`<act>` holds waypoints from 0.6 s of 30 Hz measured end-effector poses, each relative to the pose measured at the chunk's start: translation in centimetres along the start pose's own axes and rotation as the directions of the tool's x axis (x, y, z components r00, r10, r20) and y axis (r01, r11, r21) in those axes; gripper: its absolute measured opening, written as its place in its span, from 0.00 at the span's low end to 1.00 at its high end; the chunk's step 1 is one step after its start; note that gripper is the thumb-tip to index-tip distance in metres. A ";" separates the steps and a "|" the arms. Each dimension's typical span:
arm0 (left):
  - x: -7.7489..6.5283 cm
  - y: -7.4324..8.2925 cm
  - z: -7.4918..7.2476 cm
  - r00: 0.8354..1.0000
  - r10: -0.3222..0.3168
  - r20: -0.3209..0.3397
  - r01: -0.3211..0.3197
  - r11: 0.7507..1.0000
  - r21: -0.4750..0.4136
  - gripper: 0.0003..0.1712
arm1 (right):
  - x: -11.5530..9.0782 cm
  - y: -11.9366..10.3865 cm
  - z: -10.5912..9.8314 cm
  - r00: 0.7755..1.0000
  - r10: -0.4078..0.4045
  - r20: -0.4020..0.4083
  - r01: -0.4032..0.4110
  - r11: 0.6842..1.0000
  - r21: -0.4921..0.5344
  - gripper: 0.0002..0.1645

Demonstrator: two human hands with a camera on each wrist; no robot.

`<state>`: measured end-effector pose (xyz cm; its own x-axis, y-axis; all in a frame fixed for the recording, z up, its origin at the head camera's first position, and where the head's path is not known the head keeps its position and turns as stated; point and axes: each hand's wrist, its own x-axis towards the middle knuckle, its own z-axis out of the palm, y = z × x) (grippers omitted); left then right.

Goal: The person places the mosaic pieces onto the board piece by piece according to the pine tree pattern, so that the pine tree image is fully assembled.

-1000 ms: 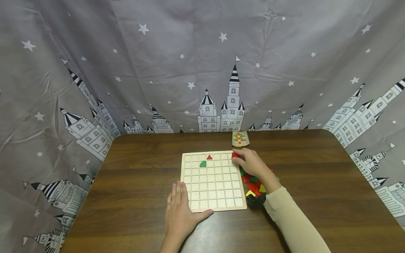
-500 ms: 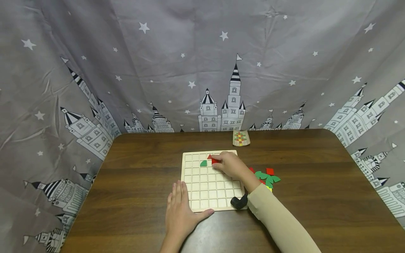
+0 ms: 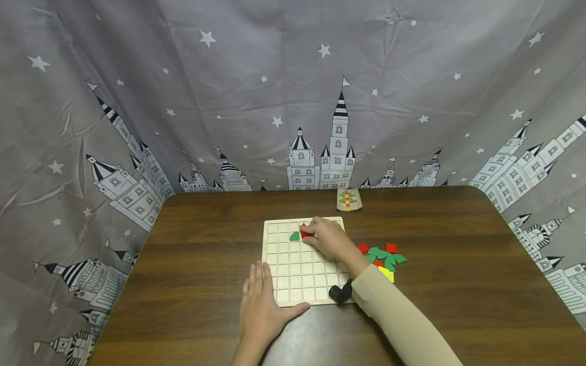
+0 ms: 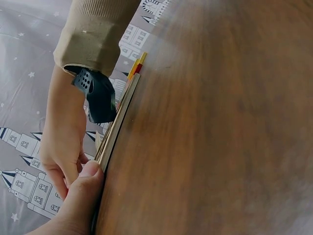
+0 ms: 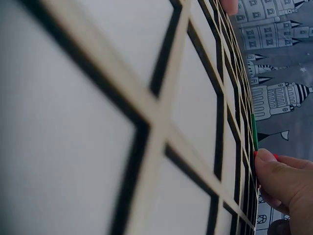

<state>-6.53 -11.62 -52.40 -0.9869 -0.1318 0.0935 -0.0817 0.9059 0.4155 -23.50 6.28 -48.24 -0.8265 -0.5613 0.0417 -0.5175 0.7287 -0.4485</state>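
A pale wooden grid board lies on the brown table. My right hand reaches across it and pinches a red square tile between thumb and fingers, down at a cell in the second row. A green quarter-round tile sits in the cell just left of it. The red triangle in the top row is mostly covered by fingers and the tile. My left hand rests at the board's near left corner, fingers straight along the left edge and thumb along the front edge.
Loose red, green and yellow tiles lie to the right of the board, partly behind the right forearm. A small pattern card lies beyond the board's far right corner. A black wrist device hangs over the board's near right part.
My right hand has carried the red square tile from the board's far right corner leftward to the cell beside the green tile. The left hand has stayed in place.
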 end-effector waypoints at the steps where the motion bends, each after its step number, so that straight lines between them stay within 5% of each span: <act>1: 0.0 0.0 0.0 1.000 0.000 0.000 0.000 1.000 0.001 0.84 | 0.0 0.0 0.0 1.000 0.002 0.000 -0.002 1.000 -0.004 0.25; 18: 0.0 0.0 0.0 1.000 0.007 -0.012 -0.007 1.000 0.011 0.83 | 0.2 0.1 0.7 0.998 -0.048 -0.030 0.045 0.995 -0.088 0.27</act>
<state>-6.56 -11.61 -52.41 -0.9857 -0.1301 0.1074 -0.0762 0.9114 0.4045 -23.58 5.97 -48.89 -0.8070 -0.5838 0.0895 -0.5718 0.7344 -0.3656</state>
